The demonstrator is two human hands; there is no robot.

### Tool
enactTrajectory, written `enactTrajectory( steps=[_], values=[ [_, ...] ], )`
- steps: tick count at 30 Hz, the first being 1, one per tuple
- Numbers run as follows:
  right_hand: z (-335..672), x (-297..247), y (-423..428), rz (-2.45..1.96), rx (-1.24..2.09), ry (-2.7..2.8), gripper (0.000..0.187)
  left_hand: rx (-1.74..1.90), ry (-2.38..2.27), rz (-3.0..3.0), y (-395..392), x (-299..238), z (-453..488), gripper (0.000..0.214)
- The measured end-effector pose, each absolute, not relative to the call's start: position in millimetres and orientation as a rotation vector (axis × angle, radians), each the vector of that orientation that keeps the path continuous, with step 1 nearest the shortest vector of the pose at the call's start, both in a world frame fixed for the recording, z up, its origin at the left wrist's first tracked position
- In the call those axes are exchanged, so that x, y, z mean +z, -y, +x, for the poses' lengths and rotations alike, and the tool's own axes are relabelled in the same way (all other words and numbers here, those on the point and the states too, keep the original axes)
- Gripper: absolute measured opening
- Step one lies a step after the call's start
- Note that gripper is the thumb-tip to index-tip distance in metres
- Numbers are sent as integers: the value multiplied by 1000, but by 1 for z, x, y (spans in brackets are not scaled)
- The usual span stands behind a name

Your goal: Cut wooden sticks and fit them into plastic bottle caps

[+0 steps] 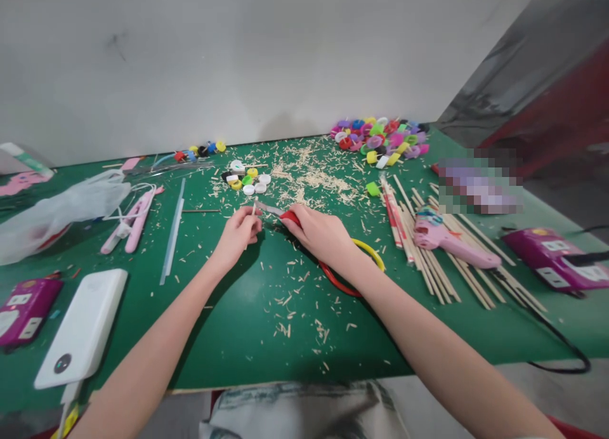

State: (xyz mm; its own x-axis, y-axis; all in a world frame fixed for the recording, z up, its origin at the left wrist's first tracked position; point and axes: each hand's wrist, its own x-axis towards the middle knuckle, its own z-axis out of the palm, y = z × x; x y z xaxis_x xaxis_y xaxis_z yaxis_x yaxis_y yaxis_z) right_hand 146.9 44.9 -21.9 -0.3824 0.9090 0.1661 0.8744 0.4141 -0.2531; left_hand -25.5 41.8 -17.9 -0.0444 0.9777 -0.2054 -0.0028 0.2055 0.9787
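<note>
My left hand (239,231) is closed in a pinch on a short wooden stick (254,207) held upright over the green table (247,344). My right hand (320,231) is wrapped round red-handled cutting pliers (284,214); their metal jaws point left toward the stick. Red and yellow handle loops (366,252) stick out behind my right wrist. Wood shavings (309,176) lie scattered all around both hands.
A bundle of wooden sticks (438,255) and a pink glue gun (447,239) lie to the right, beside a purple power strip (554,258). Coloured bottle caps (378,137) are heaped at the back. A white power bank (83,328), pink tool (136,220) and plastic bag (57,207) sit left.
</note>
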Motion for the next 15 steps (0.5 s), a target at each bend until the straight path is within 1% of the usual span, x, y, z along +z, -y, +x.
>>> enactTrajectory(
  steps=[1, 4, 6, 11, 15],
  values=[
    [146, -22, -45, -1548, 174, 2410, 31, 1077, -1335, 1051, -41, -18, -25, 5],
    [145, -23, -46, -1538, 163, 2449, 29, 1043, -1325, 1164, -38, -19, -25, 15],
    [144, -24, -46, -1531, 152, 2472, 30, 1025, -1314, 1244, -36, -18, -25, 18],
    [142, -25, -45, -1539, 98, 2511, 33, 1050, -1377, 1334, -34, -18, -23, 10],
    [141, -25, -44, -1515, 50, 2516, 35, 1106, -1432, 1370, -34, -23, -22, 13]
  ],
)
